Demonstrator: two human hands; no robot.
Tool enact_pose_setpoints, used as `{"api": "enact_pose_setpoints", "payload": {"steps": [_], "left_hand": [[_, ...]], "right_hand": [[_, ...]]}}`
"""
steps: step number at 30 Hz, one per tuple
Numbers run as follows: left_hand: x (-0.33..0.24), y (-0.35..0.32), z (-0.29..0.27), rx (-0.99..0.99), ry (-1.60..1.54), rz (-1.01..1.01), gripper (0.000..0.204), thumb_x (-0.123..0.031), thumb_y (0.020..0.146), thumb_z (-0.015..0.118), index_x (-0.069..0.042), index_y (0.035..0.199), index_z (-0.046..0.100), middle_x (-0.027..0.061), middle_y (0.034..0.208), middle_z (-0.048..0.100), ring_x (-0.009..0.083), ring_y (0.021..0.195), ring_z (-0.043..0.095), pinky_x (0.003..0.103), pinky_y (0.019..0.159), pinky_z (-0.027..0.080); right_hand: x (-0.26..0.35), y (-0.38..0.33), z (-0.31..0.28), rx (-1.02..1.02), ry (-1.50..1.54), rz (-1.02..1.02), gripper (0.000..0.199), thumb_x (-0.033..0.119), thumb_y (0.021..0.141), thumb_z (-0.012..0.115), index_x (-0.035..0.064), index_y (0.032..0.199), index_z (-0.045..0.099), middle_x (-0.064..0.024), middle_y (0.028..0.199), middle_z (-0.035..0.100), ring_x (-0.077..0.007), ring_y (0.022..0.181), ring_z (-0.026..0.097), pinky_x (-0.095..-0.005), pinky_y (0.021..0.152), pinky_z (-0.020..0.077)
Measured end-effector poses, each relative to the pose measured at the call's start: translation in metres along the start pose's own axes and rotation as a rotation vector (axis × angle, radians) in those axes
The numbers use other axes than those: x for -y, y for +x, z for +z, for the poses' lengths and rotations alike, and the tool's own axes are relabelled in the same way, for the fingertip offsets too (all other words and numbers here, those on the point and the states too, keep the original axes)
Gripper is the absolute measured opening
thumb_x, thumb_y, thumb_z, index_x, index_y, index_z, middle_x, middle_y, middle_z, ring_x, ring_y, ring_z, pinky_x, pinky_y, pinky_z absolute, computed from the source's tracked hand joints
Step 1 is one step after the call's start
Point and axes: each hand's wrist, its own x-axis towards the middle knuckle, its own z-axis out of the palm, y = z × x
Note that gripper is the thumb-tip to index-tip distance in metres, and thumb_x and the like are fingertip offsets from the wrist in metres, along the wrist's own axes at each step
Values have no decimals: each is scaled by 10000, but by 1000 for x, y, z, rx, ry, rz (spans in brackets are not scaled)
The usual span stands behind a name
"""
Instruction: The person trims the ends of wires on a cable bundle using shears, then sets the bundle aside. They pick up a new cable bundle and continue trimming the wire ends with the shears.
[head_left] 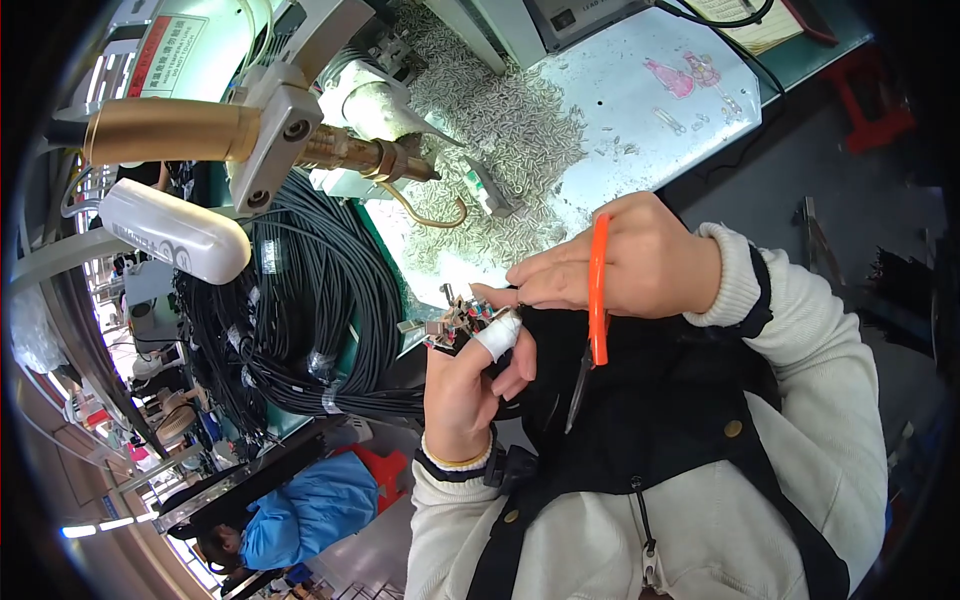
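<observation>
Gold-coloured cylinder (pixel 175 131) at left | left hand (pixel 468 385) clamped on small connectors (pixel 462 324) by near-left corner of white surface (pixel 615 105), long axis left-right | right hand (pixel 640 262), closed on orange-handled tool (pixel 599 290), at their right end

An orange-handled tool (pixel 599 290), red-and-blue-flecked connectors (pixel 462 320) and white finger tape (pixel 499 335) brighten cream sleeves (pixel 815 330), a black apron (pixel 650 400) and silver-grey metal pieces (pixel 520 125); pink figures (pixel 672 78) pattern a pale-blue sheet (pixel 690 142).

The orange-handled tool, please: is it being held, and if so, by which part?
The right hand holds the orange-handled tool by its handle, which lies across the fingers.
</observation>
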Motion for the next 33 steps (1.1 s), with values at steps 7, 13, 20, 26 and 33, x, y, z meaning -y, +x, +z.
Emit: {"api": "enact_pose_setpoints", "payload": {"steps": [7,13,20,26,33], "left_hand": [[22,5,-1,-247,650,330,215,54,760,517,6,967,484,36,641,532,51,460,384,186,392,286],[17,9,10,-306,200,122,154,52,766,528,4,912,521,6,654,502,38,450,366,179,382,257],[16,6,13,-290,-17,97,92,48,774,524,1,854,523,2,671,473,40,403,303,179,359,204],[31,9,-1,-243,192,168,100,39,765,549,-12,848,524,-1,694,467,40,431,335,179,372,237],[44,17,9,-406,640,715,161,27,727,615,-25,858,537,-8,681,501,36,553,431,173,439,330]], "right_hand": [[15,7,-4,236,-105,115,144,173,708,608,88,823,593,-30,716,614,-150,538,573,-242,424,419],[6,-7,5,157,219,420,199,62,646,655,65,829,577,-51,672,595,-182,533,569,-254,445,422],[15,-12,19,-60,307,421,229,16,644,664,58,848,569,-56,666,592,-190,522,564,-254,450,420],[28,-13,27,-151,159,371,215,17,671,647,42,864,555,-70,666,585,-201,504,552,-261,454,428],[40,-8,32,-214,617,780,54,23,795,544,-4,837,524,-70,705,601,-81,564,564,-215,498,424]]}}
